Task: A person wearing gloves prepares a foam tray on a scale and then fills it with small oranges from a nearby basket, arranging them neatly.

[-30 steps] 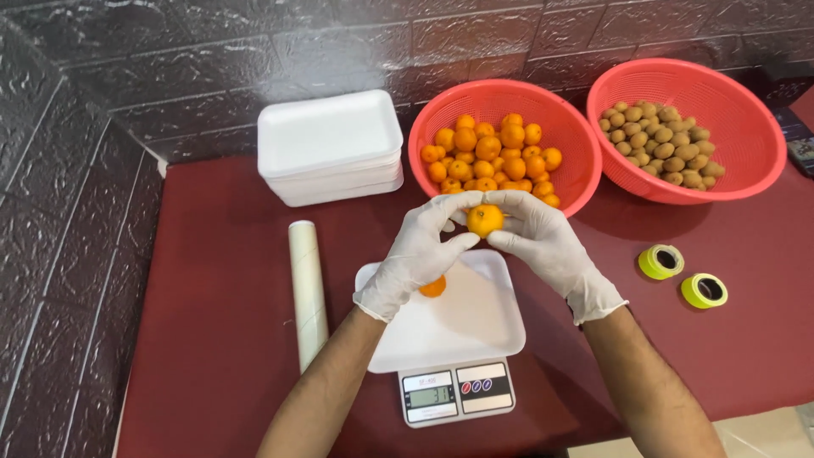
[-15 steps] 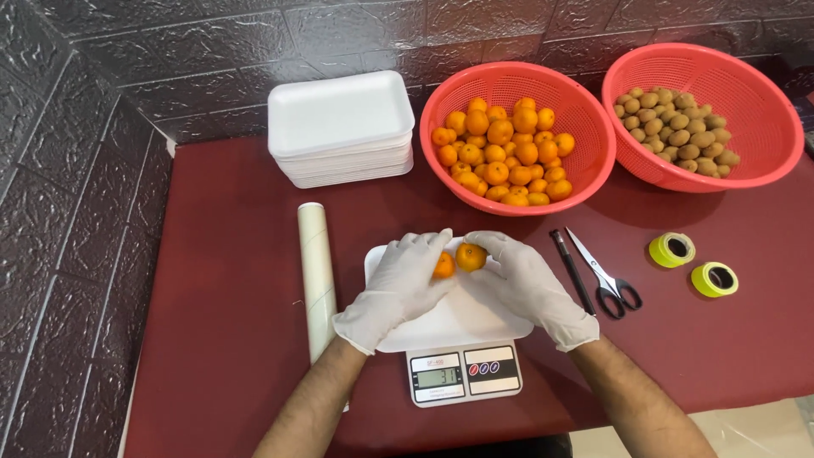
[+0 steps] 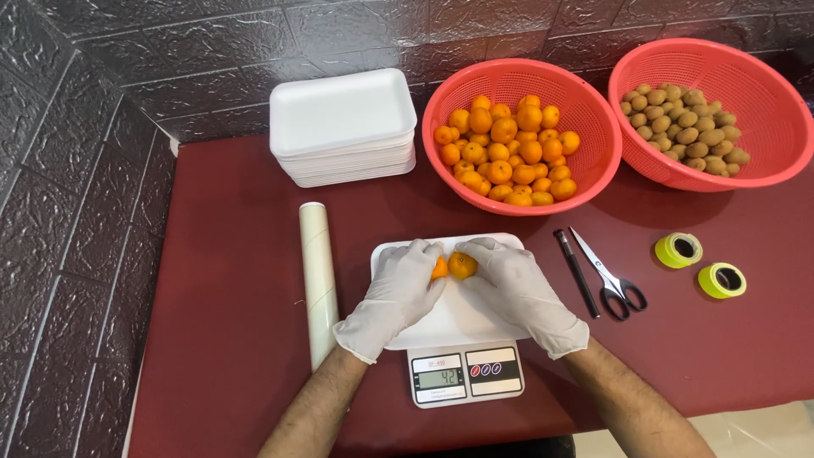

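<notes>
Head view, looking down on a dark red table point(image 3: 229, 280). The gloved left hand point(image 3: 397, 293) and gloved right hand point(image 3: 517, 288) meet over a white foam tray point(image 3: 462, 318) that rests on a digital kitchen scale point(image 3: 466, 373). Between them sit two small oranges point(image 3: 460, 265), touching each other at the far end of the tray. The fingers of both hands are curled loosely against the fruit; whether they grip it or merely steady it cannot be told, since the gloves hide the contact.

Behind the tray stands a red basket point(image 3: 593, 170) heaped with small oranges, and to its right a second red basket point(image 3: 763, 161) of small brown fruits, possibly longans. A stack of empty foam trays point(image 3: 343, 127) lies at the far left, and a roll of cling film point(image 3: 318, 276) lies just left of the scale. Scissors point(image 3: 610, 276), a dark pen-like tool point(image 3: 577, 271) and two yellow tape rolls point(image 3: 699, 265) lie to the right.

Judged from the layout, filling has barely begun: two fruits are on the tray, most of it is bare, and the basket is full.
</notes>
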